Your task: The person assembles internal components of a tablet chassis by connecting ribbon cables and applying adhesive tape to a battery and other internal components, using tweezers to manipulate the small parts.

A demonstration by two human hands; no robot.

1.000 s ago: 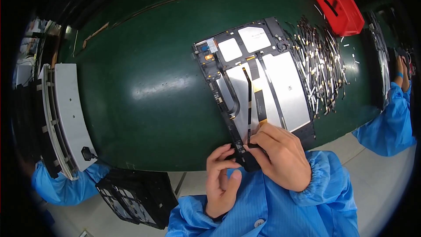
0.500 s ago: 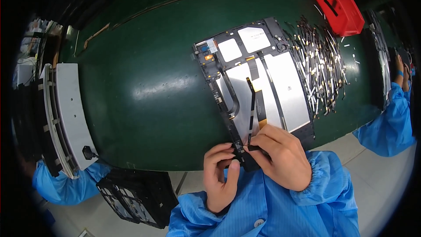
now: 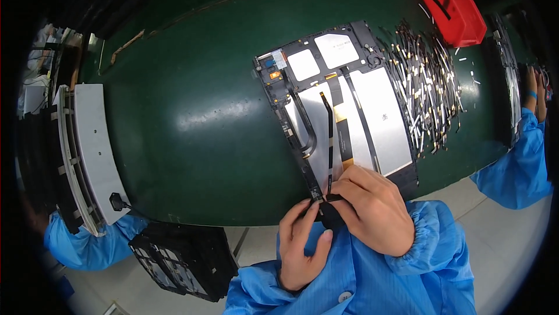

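Observation:
A black-framed tablet-like assembly with silvery panels lies tilted at the table's near edge. My right hand is closed at its near end, thumb and fingertips pinching the lower end of a thin black flex cable. The rest of that cable stretches away over the silver panel, its gold-tipped far end loose. My left hand touches the near left corner of the frame with its fingertips, thumb spread away from them. Exactly where the pinched cable end meets the frame is hidden by my fingers.
Right of the assembly lies a large heap of flex cables. A red bin stands behind it, holding a black strip. At the left is a long white fixture; below it, stacked black frames. A co-worker's blue sleeve shows at right.
My left hand has shifted right and its fingertips now reach the frame's corner. The cable's far end has swung slightly left and away from me. My right hand keeps its pinch.

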